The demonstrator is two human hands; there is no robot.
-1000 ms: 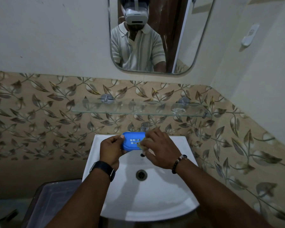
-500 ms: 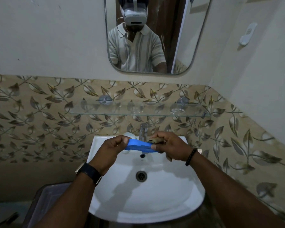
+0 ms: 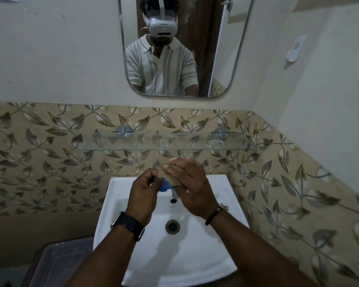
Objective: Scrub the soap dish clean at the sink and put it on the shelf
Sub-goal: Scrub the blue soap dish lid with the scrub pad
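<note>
Only a small corner of the blue soap dish (image 3: 164,187) shows between my hands, above the back of the white sink (image 3: 205,255). My left hand (image 3: 144,195) grips the dish from the left. My right hand (image 3: 192,187) lies over it, pressing a tan scrub pad (image 3: 170,176) against it. Most of the dish is hidden by my fingers and the pad. The glass shelf (image 3: 133,145) hangs on the tiled wall just above my hands.
A tap sits behind my right hand, mostly hidden. The sink drain (image 3: 172,226) is below my wrists. A mirror (image 3: 178,48) hangs above the shelf. A grey plastic bin (image 3: 56,264) stands at the lower left, and a white wall hook (image 3: 295,48) at the upper right.
The dish was held flat and edge-on with both hands at its ends. Now my right hand has come over it with the pad, covering nearly all of the blue.
</note>
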